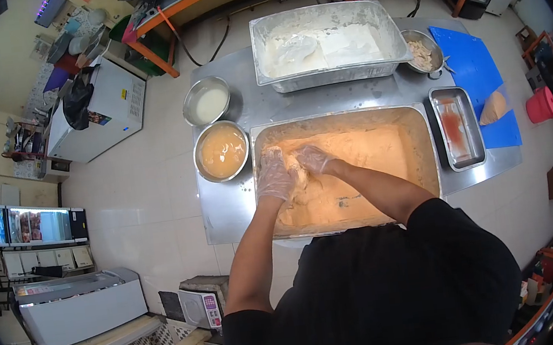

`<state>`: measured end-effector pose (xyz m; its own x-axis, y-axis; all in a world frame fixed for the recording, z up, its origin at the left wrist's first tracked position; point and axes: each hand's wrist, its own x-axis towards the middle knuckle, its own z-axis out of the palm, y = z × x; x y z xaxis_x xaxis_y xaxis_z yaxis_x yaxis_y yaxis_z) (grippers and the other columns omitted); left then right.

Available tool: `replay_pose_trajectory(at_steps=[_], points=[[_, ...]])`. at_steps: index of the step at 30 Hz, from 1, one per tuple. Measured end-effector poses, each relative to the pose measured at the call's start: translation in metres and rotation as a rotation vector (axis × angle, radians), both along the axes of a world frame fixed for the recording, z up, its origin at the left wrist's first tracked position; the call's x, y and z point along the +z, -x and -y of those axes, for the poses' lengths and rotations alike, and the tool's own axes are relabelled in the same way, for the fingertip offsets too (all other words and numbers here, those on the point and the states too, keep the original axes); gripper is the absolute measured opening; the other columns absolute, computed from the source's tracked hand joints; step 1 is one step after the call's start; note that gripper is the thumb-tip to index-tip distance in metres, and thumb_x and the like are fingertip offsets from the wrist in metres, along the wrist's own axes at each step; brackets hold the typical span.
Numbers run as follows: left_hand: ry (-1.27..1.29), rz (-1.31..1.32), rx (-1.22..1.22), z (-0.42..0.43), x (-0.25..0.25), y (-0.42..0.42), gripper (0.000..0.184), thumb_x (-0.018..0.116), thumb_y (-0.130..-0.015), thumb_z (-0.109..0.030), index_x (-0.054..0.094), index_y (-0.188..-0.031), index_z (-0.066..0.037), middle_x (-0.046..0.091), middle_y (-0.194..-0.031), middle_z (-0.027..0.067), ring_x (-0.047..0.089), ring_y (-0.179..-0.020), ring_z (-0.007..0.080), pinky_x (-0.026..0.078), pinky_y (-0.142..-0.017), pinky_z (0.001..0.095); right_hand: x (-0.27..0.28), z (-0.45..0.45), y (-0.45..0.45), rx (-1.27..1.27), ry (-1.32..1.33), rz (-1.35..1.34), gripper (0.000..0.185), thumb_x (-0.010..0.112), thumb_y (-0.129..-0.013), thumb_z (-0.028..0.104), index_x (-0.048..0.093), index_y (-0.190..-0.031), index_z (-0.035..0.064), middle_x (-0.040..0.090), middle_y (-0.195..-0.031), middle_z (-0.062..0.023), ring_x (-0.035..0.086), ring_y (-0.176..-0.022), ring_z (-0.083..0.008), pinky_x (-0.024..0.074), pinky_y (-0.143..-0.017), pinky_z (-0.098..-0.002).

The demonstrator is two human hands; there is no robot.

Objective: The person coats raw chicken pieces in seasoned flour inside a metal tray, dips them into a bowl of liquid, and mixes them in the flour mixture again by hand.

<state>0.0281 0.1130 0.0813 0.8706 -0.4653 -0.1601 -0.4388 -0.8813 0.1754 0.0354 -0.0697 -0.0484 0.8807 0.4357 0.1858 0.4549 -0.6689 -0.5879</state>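
Note:
Both my hands wear clear plastic gloves dusted with orange breading. They work at the left end of a deep metal tray (430, 155) of orange breading flour (370, 155). My left hand (276, 178) lies with its fingers stretched forward near the tray's left wall. Close by on its right, my right hand (315, 160) rests on the flour, fingers extended leftward. Between the two is a lumpy, flour-coated piece (299, 175), whose kind I cannot make out. Neither hand visibly grips it.
Left of the tray stand a bowl of orange liquid (221, 151) and a bowl of whitish liquid (207, 104). Behind is a bin of white flour (344, 45), beside a pot of pale pieces (421, 54). A shallow pan (455, 128) and blue boards (472, 61) lie right.

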Motion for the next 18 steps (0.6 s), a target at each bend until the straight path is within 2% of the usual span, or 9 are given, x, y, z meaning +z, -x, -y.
replay_pose_trajectory(at_steps=[3, 6, 8, 9, 10, 13, 14, 17, 18], points=[[0.027, -0.113, 0.017, 0.001, -0.013, -0.003, 0.072, 0.05, -0.092, -0.042, 0.033, -0.144, 0.006, 0.037, -0.146, 0.0294, 0.037, -0.136, 0.0402, 0.027, -0.114, 0.0416, 0.003, 0.033, 0.026, -0.042, -0.063, -0.132, 0.035, 0.049, -0.095, 0.024, 0.058, -0.122, 0.0036, 0.058, -0.119, -0.0238, 0.053, -0.114, -0.0398, 0.0426, -0.1, -0.0432], [0.042, -0.302, 0.044, 0.003, -0.047, -0.022, 0.065, 0.048, -0.093, -0.044, 0.047, -0.133, 0.007, 0.047, -0.136, 0.0304, 0.046, -0.128, 0.0419, 0.037, -0.107, 0.0436, 0.033, 0.067, 0.051, 0.01, -0.124, -0.268, 0.035, 0.051, -0.095, 0.029, 0.06, -0.117, 0.003, 0.059, -0.118, -0.0234, 0.055, -0.111, -0.0383, 0.0447, -0.096, -0.043], [-0.028, -0.408, -0.013, 0.007, -0.068, -0.038, 0.061, 0.048, -0.093, -0.046, 0.056, -0.12, 0.008, 0.055, -0.126, 0.0302, 0.053, -0.119, 0.0419, 0.042, -0.101, 0.0445, 0.032, 0.086, 0.031, 0.104, 0.31, -0.398, 0.033, 0.053, -0.094, 0.029, 0.061, -0.112, 0.0025, 0.06, -0.116, -0.0239, 0.057, -0.107, -0.0387, 0.0458, -0.091, -0.044], [-0.047, -0.45, -0.031, 0.011, -0.073, -0.043, 0.06, 0.048, -0.093, -0.047, 0.06, -0.114, 0.008, 0.059, -0.12, 0.03, 0.056, -0.114, 0.0418, 0.044, -0.098, 0.0448, 0.039, 0.092, 0.031, 0.0, 0.195, -0.394, 0.029, 0.053, -0.092, 0.026, 0.062, -0.105, 0.0026, 0.062, -0.109, -0.0239, 0.058, -0.1, -0.0401, 0.0465, -0.087, -0.0446], [-0.038, -0.468, -0.03, 0.016, -0.065, -0.044, 0.059, 0.048, -0.093, -0.047, 0.063, -0.108, 0.008, 0.061, -0.115, 0.0298, 0.059, -0.11, 0.0416, 0.046, -0.094, 0.0448, 0.048, 0.098, 0.031, -0.096, 0.07, -0.381, 0.025, 0.052, -0.091, 0.024, 0.063, -0.099, 0.0026, 0.064, -0.103, -0.024, 0.06, -0.093, -0.0414, 0.0471, -0.082, -0.0453], [-0.048, -0.536, -0.045, 0.028, -0.027, -0.034, 0.06, 0.049, -0.092, -0.05, 0.066, -0.101, 0.007, 0.064, -0.108, 0.0293, 0.061, -0.104, 0.0407, 0.047, -0.091, 0.0446, 0.067, 0.067, 0.003, -0.278, 0.105, -0.509, 0.03, 0.05, -0.09, 0.024, 0.066, -0.089, -0.0011, 0.064, -0.096, -0.0248, 0.06, -0.09, -0.0386, 0.048, -0.082, -0.042], [-0.055, -0.557, -0.049, 0.033, -0.01, -0.03, 0.06, 0.049, -0.091, -0.05, 0.066, -0.101, 0.006, 0.064, -0.108, 0.0292, 0.061, -0.103, 0.0404, 0.047, -0.091, 0.0444, 0.023, 0.053, -0.01, -0.346, 0.039, -0.373, 0.029, 0.049, -0.088, 0.021, 0.067, -0.089, -0.0021, 0.065, -0.098, -0.0253, 0.061, -0.089, -0.0397, 0.0476, -0.082, -0.0429], [-0.044, -0.646, -0.091, 0.038, 0.019, -0.01, 0.06, 0.049, -0.091, -0.051, 0.066, -0.102, 0.006, 0.063, -0.106, 0.0306, 0.061, -0.101, 0.0416, 0.047, -0.088, 0.0457, 0.027, 0.026, -0.032, 0.115, 0.372, -0.245, 0.034, 0.047, -0.088, 0.022, 0.067, -0.093, -0.0052, 0.065, -0.1, -0.0269, 0.061, -0.094, -0.0395, 0.0469, -0.083, -0.0443], [-0.013, -0.667, -0.122, 0.037, 0.014, -0.001, 0.06, 0.049, -0.091, -0.051, 0.066, -0.101, 0.005, 0.064, -0.104, 0.0304, 0.062, -0.099, 0.0416, 0.047, -0.088, 0.0457, 0.03, 0.018, -0.034, 0.035, 0.209, -0.379, 0.036, 0.049, -0.087, 0.025, 0.067, -0.093, -0.0055, 0.065, -0.099, -0.0272, 0.062, -0.094, -0.0391, 0.0469, -0.083, -0.0439]])
